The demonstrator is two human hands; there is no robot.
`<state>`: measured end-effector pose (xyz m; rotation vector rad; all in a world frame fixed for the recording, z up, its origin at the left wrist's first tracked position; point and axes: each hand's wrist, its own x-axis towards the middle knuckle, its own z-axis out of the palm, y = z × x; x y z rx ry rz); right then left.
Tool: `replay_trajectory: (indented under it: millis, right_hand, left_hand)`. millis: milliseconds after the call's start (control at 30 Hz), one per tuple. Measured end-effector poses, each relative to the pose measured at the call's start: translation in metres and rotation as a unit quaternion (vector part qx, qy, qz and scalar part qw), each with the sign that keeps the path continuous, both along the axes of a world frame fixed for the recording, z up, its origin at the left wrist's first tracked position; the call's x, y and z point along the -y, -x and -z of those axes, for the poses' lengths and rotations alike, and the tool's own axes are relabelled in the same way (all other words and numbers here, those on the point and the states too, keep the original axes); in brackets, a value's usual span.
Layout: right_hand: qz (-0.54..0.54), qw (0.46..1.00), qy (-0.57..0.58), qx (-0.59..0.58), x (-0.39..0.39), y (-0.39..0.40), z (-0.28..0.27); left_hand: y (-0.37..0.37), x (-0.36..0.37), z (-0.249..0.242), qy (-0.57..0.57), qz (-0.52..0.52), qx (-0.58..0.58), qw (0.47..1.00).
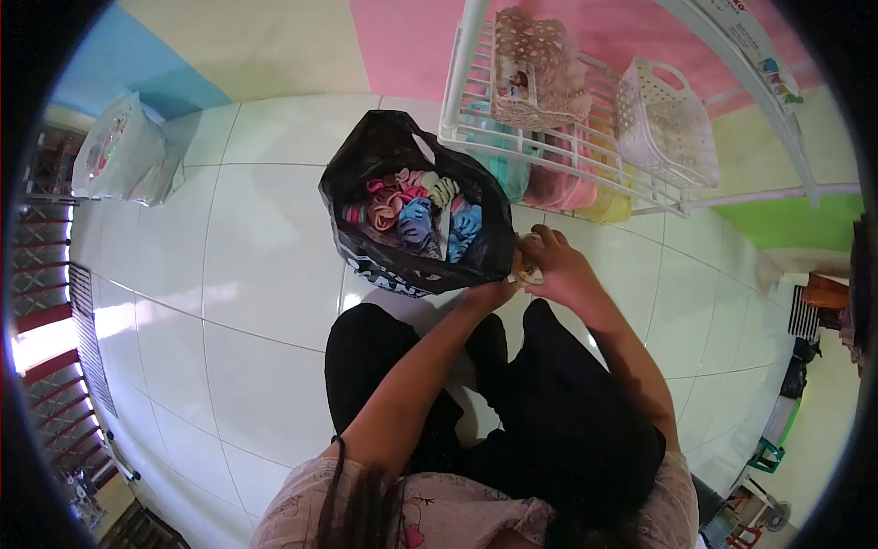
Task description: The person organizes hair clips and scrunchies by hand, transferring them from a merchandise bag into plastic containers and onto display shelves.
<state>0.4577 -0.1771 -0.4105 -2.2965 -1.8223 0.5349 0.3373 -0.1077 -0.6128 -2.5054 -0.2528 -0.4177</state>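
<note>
A black plastic bag (352,229) stands wide-mouthed on the tiles in front of my knees. Inside it lies a heap of bunched, gathered cloth pieces (416,220) in pink, peach, pale green and blue, which look like scrunchies. Just right of the bag, my right hand (562,270) curls its fingers round a small tan, shiny thing (526,271), whose kind I cannot tell. My left hand (494,293) meets it from below, close against the bag's lower right edge. The left fingers are partly hidden and appear closed at the same thing.
A white wire rack (562,151) rises beyond the bag on the right, bearing a beige perforated basket (535,82) and a white basket (668,128). Coloured containers (558,183) sit beneath its shelf. Near the left wall stands a white plastic bag (123,156). White floor tiles (265,256) surround me.
</note>
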Motion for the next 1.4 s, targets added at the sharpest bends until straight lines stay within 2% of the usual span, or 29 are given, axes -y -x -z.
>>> replay_trajectory:
  millis: [67,100,167,200,267,300,333,367,400,433,467,500,567,633,700,767,800,867,900,967,1000,1067,1100,1167,1200,1233,1333,1400]
  right_hand:
    - [0.029,0.998,0.048,0.001,-0.006,0.001,-0.004]
    - [0.044,0.996,0.073,0.003,-0.010,0.002,-0.005]
    - [0.130,0.982,0.140,-0.004,-0.021,0.014,-0.002]
    - [0.173,0.969,0.174,-0.006,-0.024,0.017,-0.001]
    - [0.180,0.968,0.175,-0.022,-0.025,0.017,-0.002]
    - [0.182,0.967,0.175,-0.032,-0.025,0.017,-0.001]
    - [0.167,0.973,0.154,-0.026,-0.025,0.018,-0.001]
    - [0.153,0.979,0.133,-0.020,-0.021,0.018,-0.001]
    - [0.139,0.984,0.112,-0.013,-0.018,0.016,-0.001]
    - [0.040,0.998,0.050,0.003,-0.014,0.008,0.005]
    - [-0.059,0.998,-0.014,0.019,-0.009,-0.004,0.017]
    - [-0.155,0.984,-0.077,0.034,-0.008,-0.010,0.021]
    - [-0.181,0.981,-0.075,0.015,-0.009,-0.019,0.026]
    - [-0.104,0.995,-0.006,-0.002,-0.011,-0.015,0.019]
    - [0.079,0.988,0.131,-0.018,-0.023,0.009,-0.001]
    - [0.182,0.976,0.121,-0.009,-0.026,0.018,0.015]
    - [0.229,0.967,0.114,-0.001,-0.028,0.017,0.020]
    - [0.248,0.961,0.126,0.001,-0.023,0.018,0.022]
    - [0.256,0.958,0.130,0.000,-0.022,0.021,0.023]
    - [0.056,0.993,-0.007,0.105,-0.002,0.018,0.020]
    - [-0.043,0.983,-0.074,0.163,0.007,0.013,0.019]
    - [-0.060,0.989,-0.044,0.129,0.017,0.004,0.032]
    - [-0.069,0.990,-0.036,0.114,0.015,-0.001,0.038]
    - [-0.002,0.993,-0.026,0.119,0.016,0.005,0.046]
    - [0.033,0.992,-0.024,0.123,0.017,0.014,0.053]
    - [0.093,0.988,-0.031,0.118,0.019,0.019,0.076]
    - [0.345,0.934,0.010,0.086,0.002,0.044,0.098]
    - [0.363,0.931,0.038,-0.010,0.002,0.049,0.043]
  left_hand:
    - [0.001,-0.007,-0.030,-0.169,-0.034,-0.053,0.984]
    - [0.001,-0.011,-0.043,-0.150,-0.032,-0.058,0.986]
    - [0.003,-0.012,-0.043,-0.188,-0.035,-0.071,0.979]
    - [0.006,-0.013,-0.035,-0.245,-0.039,-0.077,0.966]
    - [0.004,-0.012,-0.021,-0.191,-0.018,-0.070,0.979]
    - [0.003,-0.011,-0.015,-0.078,0.008,-0.058,0.995]
    - [0.002,-0.009,-0.009,0.089,0.037,-0.013,0.995]
    - [0.002,-0.009,-0.009,0.249,0.077,0.041,0.965]
    - [0.000,-0.007,-0.009,0.450,0.114,0.125,0.877]
    - [-0.001,-0.008,-0.008,0.559,0.125,0.146,0.806]
    - [-0.002,-0.009,-0.005,0.656,0.134,0.174,0.722]
    - [-0.004,-0.012,-0.001,0.686,0.123,0.145,0.702]
    - [-0.001,-0.014,0.002,0.698,0.110,0.118,0.698]
    - [0.007,-0.019,-0.020,0.667,0.106,0.118,0.728]
    - [-0.003,-0.014,0.004,0.582,0.143,0.173,0.782]
    - [-0.004,-0.006,0.016,0.571,0.149,0.176,0.788]
    - [0.002,-0.008,0.005,0.601,0.134,0.155,0.772]
    - [0.004,-0.004,-0.005,0.599,0.112,0.133,0.781]
    - [0.005,-0.002,0.001,0.564,0.109,0.131,0.808]
    - [0.005,-0.006,0.026,0.494,0.101,0.098,0.858]
    - [0.001,-0.009,0.046,0.460,0.101,0.070,0.879]
    - [-0.002,-0.007,0.026,0.263,0.093,0.017,0.960]
    - [0.005,-0.004,0.014,0.085,0.079,-0.002,0.993]
    - [0.005,-0.012,-0.028,0.045,0.096,0.022,0.994]
    - [0.005,-0.017,-0.042,0.187,0.138,0.056,0.971]
    - [0.006,-0.022,-0.058,0.325,0.182,0.084,0.924]
    - [0.015,0.002,-0.049,0.533,0.164,0.129,0.820]
    - [0.016,0.024,-0.026,0.617,0.110,0.156,0.764]
